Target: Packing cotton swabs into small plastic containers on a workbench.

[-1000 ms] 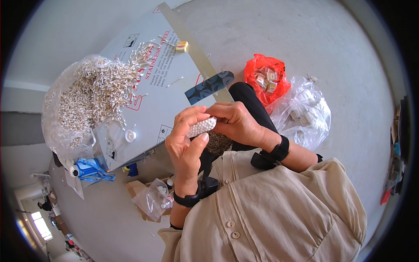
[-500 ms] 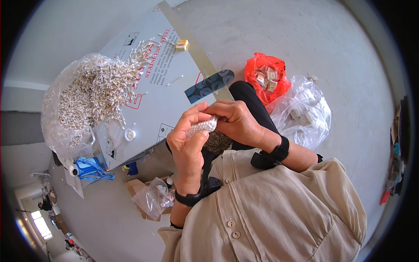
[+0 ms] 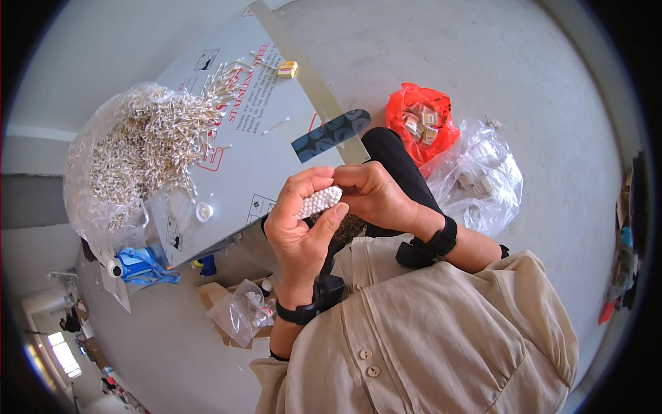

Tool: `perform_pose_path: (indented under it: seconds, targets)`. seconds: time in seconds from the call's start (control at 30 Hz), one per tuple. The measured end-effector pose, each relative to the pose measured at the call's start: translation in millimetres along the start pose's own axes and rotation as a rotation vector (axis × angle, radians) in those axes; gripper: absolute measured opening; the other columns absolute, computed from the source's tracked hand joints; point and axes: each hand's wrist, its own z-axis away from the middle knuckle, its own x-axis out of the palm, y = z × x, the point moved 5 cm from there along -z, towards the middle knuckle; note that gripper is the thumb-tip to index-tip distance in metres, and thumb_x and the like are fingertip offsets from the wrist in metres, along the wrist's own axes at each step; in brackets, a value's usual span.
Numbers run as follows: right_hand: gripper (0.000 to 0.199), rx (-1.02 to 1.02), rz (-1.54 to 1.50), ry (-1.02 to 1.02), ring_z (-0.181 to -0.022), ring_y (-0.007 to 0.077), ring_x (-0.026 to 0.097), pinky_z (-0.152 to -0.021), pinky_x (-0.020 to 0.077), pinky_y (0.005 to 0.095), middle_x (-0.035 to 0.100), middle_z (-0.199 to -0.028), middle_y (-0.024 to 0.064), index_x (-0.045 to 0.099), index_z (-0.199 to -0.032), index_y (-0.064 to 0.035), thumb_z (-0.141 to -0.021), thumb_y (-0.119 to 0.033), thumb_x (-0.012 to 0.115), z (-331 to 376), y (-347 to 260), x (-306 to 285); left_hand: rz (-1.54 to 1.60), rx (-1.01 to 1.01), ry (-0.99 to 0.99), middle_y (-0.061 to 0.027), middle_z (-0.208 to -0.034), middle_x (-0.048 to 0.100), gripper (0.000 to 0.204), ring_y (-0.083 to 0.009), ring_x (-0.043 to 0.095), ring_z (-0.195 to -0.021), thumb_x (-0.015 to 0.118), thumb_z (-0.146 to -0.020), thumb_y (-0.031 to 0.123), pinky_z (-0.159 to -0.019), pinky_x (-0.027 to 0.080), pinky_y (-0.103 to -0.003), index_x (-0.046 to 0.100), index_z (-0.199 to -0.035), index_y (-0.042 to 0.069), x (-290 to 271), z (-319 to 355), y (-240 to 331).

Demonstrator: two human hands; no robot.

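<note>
My left hand [image 3: 300, 231] grips a tight bundle of white cotton swabs [image 3: 318, 202], their round tips facing up. My right hand [image 3: 376, 193] pinches the bundle's right end with its fingertips. Both hands are raised close to my chest, above my lap. A big clear bag heaped with loose cotton swabs [image 3: 134, 148] lies to the left on a flat grey cardboard box [image 3: 255, 138]. Several stray swabs spill across the box.
A red bag of small boxes [image 3: 422, 124] and a clear bag of small boxes [image 3: 483, 183] lie on the floor to the right. A small yellow box [image 3: 287, 68] sits on the cardboard. A blue bag [image 3: 141, 265] and a crumpled clear bag [image 3: 241, 314] lie lower left.
The bundle of swabs has been turned slightly in my hands; my left fingers have shifted their hold around it. Both hands stay in the same place.
</note>
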Motion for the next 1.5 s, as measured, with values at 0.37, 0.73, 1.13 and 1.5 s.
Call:
perform_pose_path:
  seconds: [0.37, 0.73, 1.13, 1.5]
  targets:
    - [0.021, 0.036, -0.020, -0.073, -0.073, 0.0120, 0.061, -0.068, 0.0498, 0.0296, 0.066, -0.079, 0.0105, 0.066, -0.098, 0.0021, -0.078, 0.001, 0.072, 0.0, 1.5, 1.2, -0.150, 0.260, -0.029, -0.0109, -0.097, 0.069, 0.030, -0.0251, 0.066, -0.093, 0.080, -0.074, 0.007, -0.086, 0.051, -0.033, 0.065, -0.099, 0.000, -0.5, -0.7, 7.1]
    - [0.027, 0.040, -0.180, -0.090, -0.083, 0.0103, 0.062, -0.075, 0.0518, 0.0265, 0.069, -0.093, 0.0060, 0.066, -0.106, 0.0041, -0.079, 0.005, 0.067, 0.0, 4.6, 2.3, -0.284, 0.368, -0.036, -0.0107, -0.098, 0.069, 0.030, -0.0245, 0.065, -0.093, 0.081, -0.075, 0.009, -0.085, 0.052, -0.035, 0.066, -0.100, 0.001, -10.4, 0.9, 4.0]
    - [0.025, 0.128, -0.302, -0.093, -0.084, 0.0084, 0.062, -0.077, 0.0525, 0.0244, 0.068, -0.092, 0.0037, 0.067, -0.108, 0.0030, -0.084, 0.006, 0.064, 0.8, 7.0, -2.0, -0.151, 0.250, 0.030, -0.0107, -0.098, 0.069, 0.035, -0.0248, 0.065, -0.092, 0.081, -0.074, 0.008, -0.082, 0.052, -0.033, 0.066, -0.104, -0.001, -16.0, 3.7, 0.8]
    - [0.024, 0.139, -0.320, -0.096, -0.080, 0.0078, 0.061, -0.073, 0.0518, 0.0245, 0.067, -0.088, 0.0037, 0.066, -0.107, 0.0035, -0.084, 0.005, 0.065, 0.3, 8.6, -0.7, -0.138, 0.231, 0.013, -0.0122, -0.104, 0.067, 0.032, -0.0261, 0.065, -0.093, 0.080, -0.072, 0.004, -0.084, 0.052, -0.034, 0.065, -0.101, 0.000, -13.9, 2.6, 4.0]
